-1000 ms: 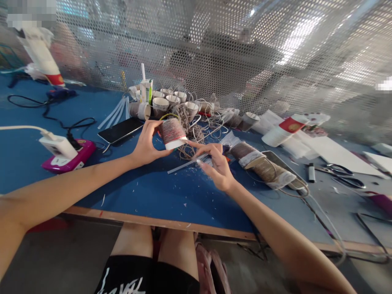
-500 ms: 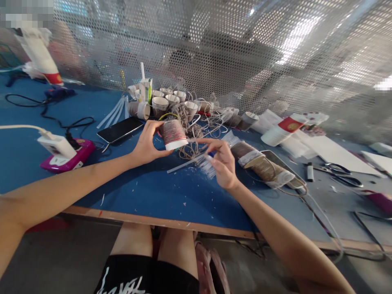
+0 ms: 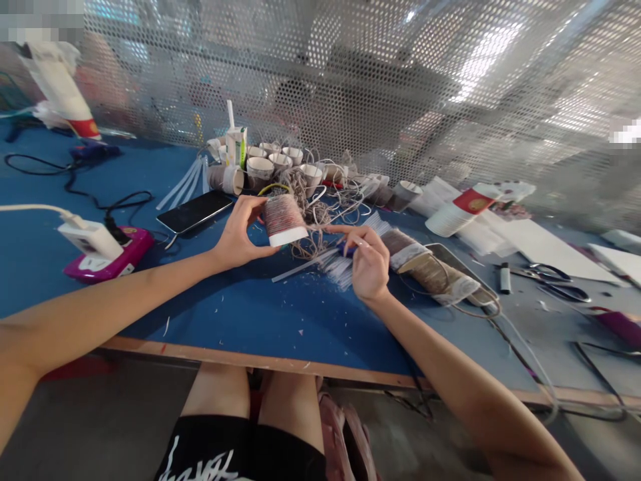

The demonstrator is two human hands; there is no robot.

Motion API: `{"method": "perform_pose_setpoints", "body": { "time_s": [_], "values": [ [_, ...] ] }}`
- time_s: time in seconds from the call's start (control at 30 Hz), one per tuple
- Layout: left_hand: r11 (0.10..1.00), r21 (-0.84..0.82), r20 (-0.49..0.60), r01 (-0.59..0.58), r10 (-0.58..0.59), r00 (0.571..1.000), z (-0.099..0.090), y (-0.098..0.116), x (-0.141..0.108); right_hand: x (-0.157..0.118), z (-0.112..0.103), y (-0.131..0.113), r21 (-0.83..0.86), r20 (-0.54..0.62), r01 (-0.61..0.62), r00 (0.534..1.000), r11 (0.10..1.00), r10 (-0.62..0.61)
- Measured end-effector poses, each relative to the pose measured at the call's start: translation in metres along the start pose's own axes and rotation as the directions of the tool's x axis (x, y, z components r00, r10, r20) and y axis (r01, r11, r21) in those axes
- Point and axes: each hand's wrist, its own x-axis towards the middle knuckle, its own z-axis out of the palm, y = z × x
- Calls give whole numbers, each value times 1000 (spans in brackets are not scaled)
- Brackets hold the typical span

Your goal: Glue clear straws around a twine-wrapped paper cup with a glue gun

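Observation:
A paper cup (image 3: 284,219) wound with grey and reddish yarn is held on its side, tilted, above the blue table, its bare white rim towards me. My left hand (image 3: 239,234) is closed around it, thumb by the white rim and fingers at the far end. To its right is my right hand (image 3: 369,262), index finger stretched towards the cup and the other fingers curled in. A thin strand of yarn (image 3: 316,229) runs from the cup to that index finger; where it passes through the hand is hidden. A small blue object (image 3: 346,248) shows beside the fingers.
Behind the cup stand several wrapped cups (image 3: 260,172) amid tangled yarn (image 3: 300,190). A phone (image 3: 195,212) and a purple power strip (image 3: 110,254) lie left. Right are yarn bundles (image 3: 431,267), a stack of paper cups (image 3: 458,210) and scissors (image 3: 555,280). Perforated metal (image 3: 350,87) rises behind.
My right hand has turned and its thumb has folded in against the curled fingers, with the index finger still pointing at the cup. My left hand keeps its hold, nearly unmoved.

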Motion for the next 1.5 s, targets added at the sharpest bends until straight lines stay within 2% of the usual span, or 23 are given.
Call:
{"method": "perform_pose_setpoints", "body": {
  "time_s": [0.07,0.1,0.17,0.23,0.33,0.37,0.43,0.53,0.6,0.63,0.7,0.77,0.87,0.93,1.0,1.07,1.17,1.23,1.27,1.33,1.43,1.5],
  "values": [
    [999,37,8,-20,19,1000,0,2,1,-2,-1,-3,-25,-42,90,995,996,-91],
    [998,54,11,-30,29,1000,-1,3,1,-3,-1,-7,-48,2,134,991,990,-134],
    [995,91,20,-43,41,999,-1,6,2,-5,0,-14,-116,192,194,967,974,-170],
    [991,126,32,-43,40,999,-2,9,3,-7,2,-20,-174,370,229,917,958,-152],
    [990,129,39,-50,45,998,-2,12,3,-7,5,-23,-219,473,247,873,944,-119],
    [992,114,35,-53,49,998,-2,11,3,-7,5,-22,-226,465,246,878,942,-118],
    [996,73,22,-50,48,999,-1,10,3,-7,5,-19,-226,384,224,915,948,-124],
    [999,23,7,-32,32,999,-1,7,2,-7,3,-14,-159,121,178,980,971,-159],
    [999,-1,4,-33,33,999,0,5,2,-6,0,-10,-89,-46,181,981,979,-186],
    [999,-14,3,-37,37,999,0,4,2,-6,-1,-9,-64,-85,196,976,978,-201],
    [998,-39,9,-38,39,999,0,3,1,-5,-3,-10,-40,-27,232,972,972,-233],
    [998,-57,27,-26,27,999,-1,3,1,-5,-4,-14,-44,156,248,958,968,-238],
    [998,-58,65,-8,12,998,-2,4,1,-5,-2,-23,-77,410,215,897,974,-165],
    [999,-53,83,-6,11,996,-3,6,1,-6,1,-27,-99,457,182,882,978,-117],
    [998,-56,89,-1,6,996,-4,7,2,-6,4,-29,-112,435,148,896,983,-85],
    [997,-71,78,10,-4,997,-4,8,2,-7,5,-27,-115,358,111,932,987,-63],
    [994,-105,56,21,-15,998,-1,6,1,-7,5,-20,-77,129,77,989,994,-67],
    [991,-134,42,22,-17,999,1,3,0,-8,4,-16,-40,-18,83,996,996,-83],
    [989,-149,36,19,-14,999,2,1,-1,-8,3,-15,-27,-56,86,995,996,-88],
    [985,-175,30,4,1,1000,4,-1,-1,-9,2,-15,-12,-33,85,996,996,-86],
    [976,-218,47,-15,26,999,5,-4,-1,-9,2,-19,25,135,61,989,998,-64],
    [967,-253,54,-16,31,998,6,-4,-1,-8,4,-21,106,200,8,979,994,-29]
  ]
}}
